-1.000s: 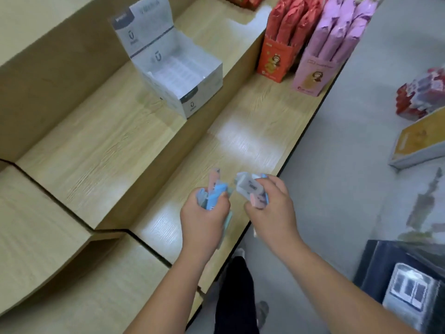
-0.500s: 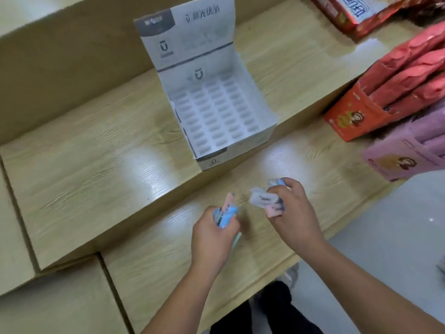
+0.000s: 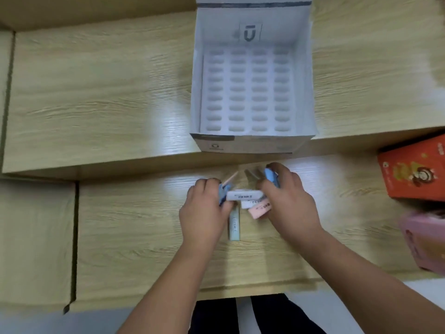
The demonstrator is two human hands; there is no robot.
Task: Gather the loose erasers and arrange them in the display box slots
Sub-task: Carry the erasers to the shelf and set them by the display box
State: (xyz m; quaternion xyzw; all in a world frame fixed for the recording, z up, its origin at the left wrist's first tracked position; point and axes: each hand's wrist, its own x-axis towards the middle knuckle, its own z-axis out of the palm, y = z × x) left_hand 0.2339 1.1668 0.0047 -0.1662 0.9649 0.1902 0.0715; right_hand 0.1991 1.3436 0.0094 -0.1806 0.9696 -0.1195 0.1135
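Observation:
The white display box [image 3: 250, 147] stands open on the upper wooden step, its tray showing several rows of bare oval slots. Just below it, over the lower step, both my hands hold bundles of erasers. My left hand [image 3: 204, 208] grips several blue, pink and pale green erasers [image 3: 234, 225], one pale green piece hanging down. My right hand [image 3: 289, 203] grips several more: a blue eraser [image 3: 271, 175] at the fingertips, a white eraser [image 3: 244, 195] and a pink eraser [image 3: 261, 210] sticking out to the left. The two bundles nearly touch.
An orange product box [image 3: 414, 172] and a pink one [image 3: 423, 242] stand at the right edge of the lower step [image 3: 144, 237]. The upper step [image 3: 96, 92] stretches left of the display box. The shelf's front edge lies just before my legs.
The view has swung until the display box sits straight ahead and close. Both hands have come together below the box, still holding their erasers.

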